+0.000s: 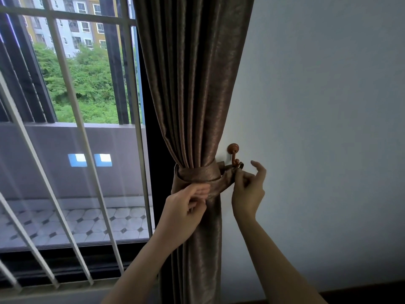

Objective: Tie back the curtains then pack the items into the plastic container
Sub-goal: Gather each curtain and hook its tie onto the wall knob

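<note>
A: Left half of the frame first. What bounds it?

B: Window [65,128] with white slanted bars [72,106] running from the top edge to the lower left. Behind the glass: a balcony wall, tiled floor, trees, apartment blocks in the upper left. The dark window frame [151,150] stands just left of the curtain. No free room on that side; the bars sit close to the left forearm.

A: Centre?

B: Brown curtain [195,84] hangs from the top of the frame, gathered to a narrow waist a little below mid-height, then falls straight to the bottom edge. A matching tieback band [197,174] wraps around the waist. Its right end runs up toward the hook.

A: Hands?

B: Left hand [188,207] is closed on the lower edge of the band at the front of the curtain, fingers pinching fabric. Right hand [247,187] sits just right of the curtain, thumb and forefinger pinched on the band's end loop, other fingers spread upward and free. The hands are apart, with the curtain's waist between them.

A: Hook?

B: Brown wall hook [233,154], round base on the wall, prong curling down just above the right hand. The loop touches or overlaps the prong; cannot tell whether it is seated.

A: Right side?

B: Bare pale wall [328,106], open from the hook to the right edge. A dark strip runs along the lower right corner.
</note>
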The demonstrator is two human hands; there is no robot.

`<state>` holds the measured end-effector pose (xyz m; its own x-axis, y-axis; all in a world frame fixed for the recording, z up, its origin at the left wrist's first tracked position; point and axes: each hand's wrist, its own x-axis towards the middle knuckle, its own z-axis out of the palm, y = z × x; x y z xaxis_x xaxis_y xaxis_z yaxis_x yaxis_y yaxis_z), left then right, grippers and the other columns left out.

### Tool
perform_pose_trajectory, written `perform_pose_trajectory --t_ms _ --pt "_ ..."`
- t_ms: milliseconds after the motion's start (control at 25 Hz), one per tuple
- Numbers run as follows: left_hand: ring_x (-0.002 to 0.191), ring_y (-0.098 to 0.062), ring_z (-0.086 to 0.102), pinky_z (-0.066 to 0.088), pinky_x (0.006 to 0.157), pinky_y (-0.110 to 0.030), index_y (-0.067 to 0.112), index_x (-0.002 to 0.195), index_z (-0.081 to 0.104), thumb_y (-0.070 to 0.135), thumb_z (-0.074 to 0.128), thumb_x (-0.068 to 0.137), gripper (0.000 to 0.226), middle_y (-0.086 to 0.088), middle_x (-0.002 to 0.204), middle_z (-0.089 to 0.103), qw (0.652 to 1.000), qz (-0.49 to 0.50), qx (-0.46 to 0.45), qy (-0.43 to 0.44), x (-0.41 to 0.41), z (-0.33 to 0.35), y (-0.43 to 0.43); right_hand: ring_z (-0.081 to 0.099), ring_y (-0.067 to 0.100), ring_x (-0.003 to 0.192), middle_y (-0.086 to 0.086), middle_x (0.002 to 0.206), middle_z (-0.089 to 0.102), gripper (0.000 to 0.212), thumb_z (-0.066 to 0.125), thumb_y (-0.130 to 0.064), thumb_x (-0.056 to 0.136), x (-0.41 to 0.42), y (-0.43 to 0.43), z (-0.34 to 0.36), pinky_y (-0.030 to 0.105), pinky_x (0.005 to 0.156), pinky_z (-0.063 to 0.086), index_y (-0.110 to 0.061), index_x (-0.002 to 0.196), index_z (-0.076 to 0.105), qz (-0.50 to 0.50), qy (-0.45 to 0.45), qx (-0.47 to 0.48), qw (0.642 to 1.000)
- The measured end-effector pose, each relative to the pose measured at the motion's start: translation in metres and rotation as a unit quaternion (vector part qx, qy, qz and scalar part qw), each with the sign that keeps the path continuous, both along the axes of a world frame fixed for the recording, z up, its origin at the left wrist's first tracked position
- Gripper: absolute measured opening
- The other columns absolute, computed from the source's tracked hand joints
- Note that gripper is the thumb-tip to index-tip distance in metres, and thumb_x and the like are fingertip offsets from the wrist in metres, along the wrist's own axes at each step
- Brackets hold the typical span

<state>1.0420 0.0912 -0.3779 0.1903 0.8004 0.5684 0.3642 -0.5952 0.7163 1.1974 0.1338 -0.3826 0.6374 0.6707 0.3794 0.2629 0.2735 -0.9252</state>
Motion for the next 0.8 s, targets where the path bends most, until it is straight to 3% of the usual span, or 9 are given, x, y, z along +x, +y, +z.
perform_pose_trajectory --t_ms 120,200,280,320,560,720,800 --pt "0.101 0.002 0.062 0.048 0.084 -0.008 0.012 0.113 0.064 0.003 0.061 0.086 0.029 0.005 0.105 0.07 1.0 0.0 0.004 0.003 -0.001 -0.001 0.0 0.064 0.016 0.083 0.005 0.092 0.069 0.027 0.049 -0.011 0.096 0.001 0.002 0.003 0.027 0.079 0.052 -0.016 0.12 0.058 0.013 -0.024 0.007 1.0" --pt "0.101 0.001 0.062 0.048 0.084 -0.008 0.011 0.113 0.064 0.003 0.061 0.086 0.029 0.004 0.105 0.07 1.0 0.001 0.009 0.002 -0.001 -0.002 0.0 0.061 0.012 0.097 0.001 0.11 0.067 0.029 0.048 -0.011 0.097 0.003 0.003 0.002 0.016 0.091 0.047 -0.014 0.123 0.06 0.023 -0.032 0.013 0.999" --pt "0.102 0.002 0.062 0.048 0.085 -0.008 0.011 0.114 0.064 0.003 0.061 0.086 0.029 0.004 0.105 0.07 1.0 0.001 0.011 -0.001 0.0 -0.001 0.0 0.056 0.004 0.097 -0.006 0.109 0.061 0.03 0.048 -0.01 0.096 0.007 0.004 0.003 -0.003 0.083 0.036 -0.011 0.124 0.06 0.022 -0.062 0.014 0.998" --pt "0.102 0.001 0.062 0.049 0.086 -0.009 0.011 0.114 0.064 0.003 0.061 0.086 0.029 0.004 0.105 0.07 1.0 0.002 0.011 -0.002 0.001 -0.001 0.0 0.054 0.0 0.091 -0.007 0.105 0.06 0.03 0.048 -0.009 0.096 0.008 0.005 0.004 -0.006 0.078 0.034 -0.01 0.123 0.061 0.019 -0.077 0.019 0.997" --pt "0.1 -0.001 0.064 0.051 0.09 -0.017 0.012 0.114 0.064 0.005 0.061 0.086 0.029 0.004 0.106 0.07 1.0 0.009 0.015 -0.002 0.0 -0.004 0.002 0.053 -0.004 0.083 -0.006 0.093 0.06 0.029 0.05 -0.008 0.095 0.016 0.009 0.004 -0.004 0.073 0.038 -0.01 0.121 0.062 0.046 -0.114 0.046 0.991" --pt "0.101 0.0 0.063 0.05 0.089 -0.014 0.012 0.114 0.064 0.003 0.061 0.086 0.029 0.005 0.105 0.07 1.0 0.001 0.018 -0.01 0.002 -0.006 0.002 0.057 0.009 0.08 -0.002 0.088 0.063 0.028 0.054 -0.011 0.093 0.025 0.016 0.009 0.001 0.07 0.04 -0.011 0.119 0.064 0.07 -0.155 0.032 0.985" --pt "0.1 0.001 0.063 0.05 0.087 -0.013 0.013 0.113 0.065 0.003 0.061 0.086 0.029 0.005 0.104 0.07 1.0 0.002 0.025 -0.01 0.001 -0.008 0.004 0.058 0.011 0.086 0.0 0.095 0.066 0.028 0.054 -0.012 0.093 0.028 0.018 0.008 0.002 0.074 0.039 -0.012 0.12 0.064 0.086 -0.162 0.015 0.983"
